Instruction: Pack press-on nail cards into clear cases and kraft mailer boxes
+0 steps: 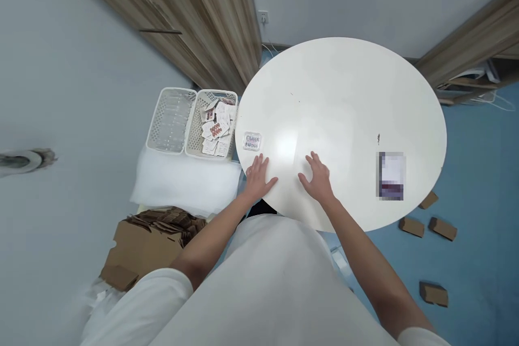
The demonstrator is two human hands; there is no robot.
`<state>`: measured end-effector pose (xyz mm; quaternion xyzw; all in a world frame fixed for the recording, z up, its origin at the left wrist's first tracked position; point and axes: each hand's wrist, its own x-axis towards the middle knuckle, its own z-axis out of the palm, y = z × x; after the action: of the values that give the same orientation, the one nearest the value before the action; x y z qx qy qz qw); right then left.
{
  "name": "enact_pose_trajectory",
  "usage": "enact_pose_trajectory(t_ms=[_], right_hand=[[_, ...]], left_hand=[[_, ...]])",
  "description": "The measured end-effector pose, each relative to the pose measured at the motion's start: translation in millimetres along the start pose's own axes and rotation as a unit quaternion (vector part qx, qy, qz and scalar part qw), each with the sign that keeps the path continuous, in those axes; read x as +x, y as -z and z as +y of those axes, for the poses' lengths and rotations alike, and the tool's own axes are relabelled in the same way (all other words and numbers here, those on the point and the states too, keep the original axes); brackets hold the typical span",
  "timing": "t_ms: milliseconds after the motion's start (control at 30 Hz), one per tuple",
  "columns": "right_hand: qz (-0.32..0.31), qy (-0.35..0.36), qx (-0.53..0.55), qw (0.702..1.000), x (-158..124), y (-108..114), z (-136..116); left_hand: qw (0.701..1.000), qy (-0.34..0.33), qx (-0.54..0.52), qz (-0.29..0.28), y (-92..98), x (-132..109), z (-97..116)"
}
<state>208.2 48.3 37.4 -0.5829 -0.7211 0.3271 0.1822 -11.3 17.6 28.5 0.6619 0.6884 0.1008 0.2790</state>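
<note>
My left hand (258, 177) is at the near left edge of a white oval table (344, 81), fingers spread and holding nothing. Just beyond its fingertips lies a small clear plastic case (252, 141) with rows of purplish pieces inside, possibly press-on nails. To the right, my right hand (318, 177) is over the tabletop, thumb and fingers apart, also with nothing in it. A gap of bare tabletop separates the two hands. Whether the palms touch the surface, I cannot tell.
Left of the table stand a white basket (190, 140) of printed cards and another basket (151, 132) of clear plastic cases. White foam sheeting (182, 181) and a carton (141, 246) of folded cardboard are nearer. A pixelated object (391, 175) lies right; small brown boxes (443, 228) are on the floor.
</note>
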Motion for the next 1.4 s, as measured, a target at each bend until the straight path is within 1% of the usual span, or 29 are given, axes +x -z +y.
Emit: enact_pose_trajectory(t_ms=[67, 133, 200, 300, 400, 500, 667, 800, 867, 933, 1033, 1133, 1233, 1300, 1400], right_hand=[[-0.032, -0.013, 0.098, 0.995, 22, -20, -24], [-0.064, -0.046, 0.198, 0.977, 43, -42, -45], [-0.091, -0.088, 0.286, 0.95, 60, -63, -62], [-0.109, -0.138, 0.358, 0.917, 77, -84, -82], [-0.118, -0.149, 0.386, 0.903, 83, -93, -93], [-0.118, -0.153, 0.4, 0.896, 84, -96, -98], [-0.11, -0.151, 0.4, 0.897, 85, -101, -98], [-0.093, -0.151, 0.411, 0.894, 83, -100, -95], [-0.082, -0.155, 0.419, 0.891, 78, -95, -90], [-0.072, -0.155, 0.425, 0.889, 68, -84, -82], [-0.056, -0.151, 0.427, 0.89, 41, -59, -62], [-0.037, -0.158, 0.424, 0.891, 5, -29, -30], [-0.029, -0.163, 0.423, 0.891, -30, -3, 9], [-0.033, -0.158, 0.419, 0.893, -48, 8, 33], [-0.038, -0.153, 0.409, 0.899, -65, 17, 61]], left_hand=[[0.996, 0.04, -0.067, 0.039, 17.5, 12, -25], [0.984, 0.071, -0.152, 0.065, 29.5, 26, -48], [0.962, 0.104, -0.243, 0.069, 34.8, 38, -65], [0.921, 0.141, -0.361, 0.052, 34.0, 50, -79], [0.891, 0.152, -0.425, 0.046, 30.9, 54, -86], [0.879, 0.144, -0.452, 0.046, 31.1, 55, -89], [0.885, 0.14, -0.442, 0.041, 35.5, 55, -89], [0.889, 0.139, -0.435, 0.045, 33.9, 53, -86], [0.886, 0.124, -0.444, 0.054, 30.4, 51, -80], [0.885, 0.107, -0.45, 0.058, 24.9, 47, -69], [0.888, 0.082, -0.45, 0.04, 12.5, 37, -41], [0.892, 0.054, -0.449, 0.007, -6.7, 23, -2], [0.893, 0.04, -0.448, -0.023, -31.6, 9, 37], [0.894, 0.044, -0.444, -0.04, -48.5, 0, 58], [0.898, 0.053, -0.433, -0.052, -68.7, -10, 80]])
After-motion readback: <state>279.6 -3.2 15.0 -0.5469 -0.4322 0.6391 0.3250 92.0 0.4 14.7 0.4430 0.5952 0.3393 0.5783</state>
